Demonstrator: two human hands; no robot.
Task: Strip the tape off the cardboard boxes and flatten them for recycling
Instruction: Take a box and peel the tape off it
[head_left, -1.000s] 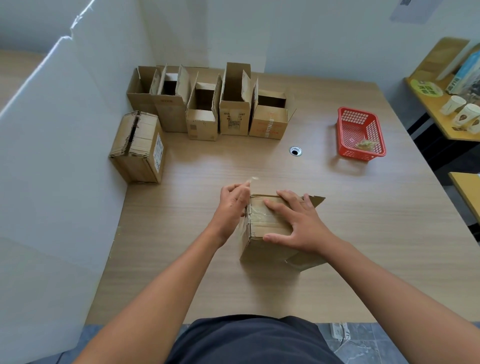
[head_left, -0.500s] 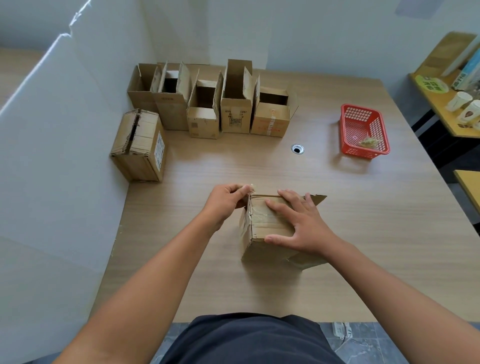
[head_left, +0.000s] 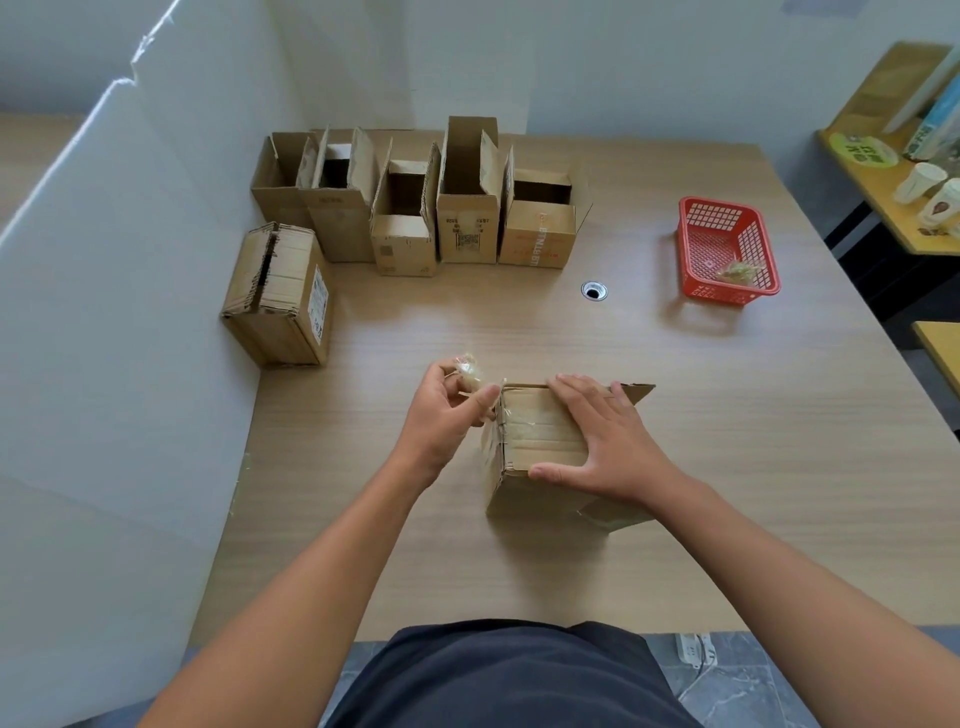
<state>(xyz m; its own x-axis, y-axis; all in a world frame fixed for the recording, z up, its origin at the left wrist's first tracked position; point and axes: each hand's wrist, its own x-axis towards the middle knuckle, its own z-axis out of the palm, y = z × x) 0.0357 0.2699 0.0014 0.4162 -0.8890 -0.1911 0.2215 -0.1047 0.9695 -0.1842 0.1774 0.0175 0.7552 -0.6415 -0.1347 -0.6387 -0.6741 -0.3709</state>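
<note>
A pale wooden surface stands against white partition walls. Near its front edge sits a cardboard box with clear tape across its upper face. The right grip presses flat on that face, fingers straight. The left grip, just beside the box's left edge, pinches a crumpled wad of tape. Five open boxes line the back. A red basket holds tape scraps.

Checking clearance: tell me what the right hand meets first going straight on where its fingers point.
Past bare table, the right hand likely meets the tall open box at the back; depth unclear.
</note>
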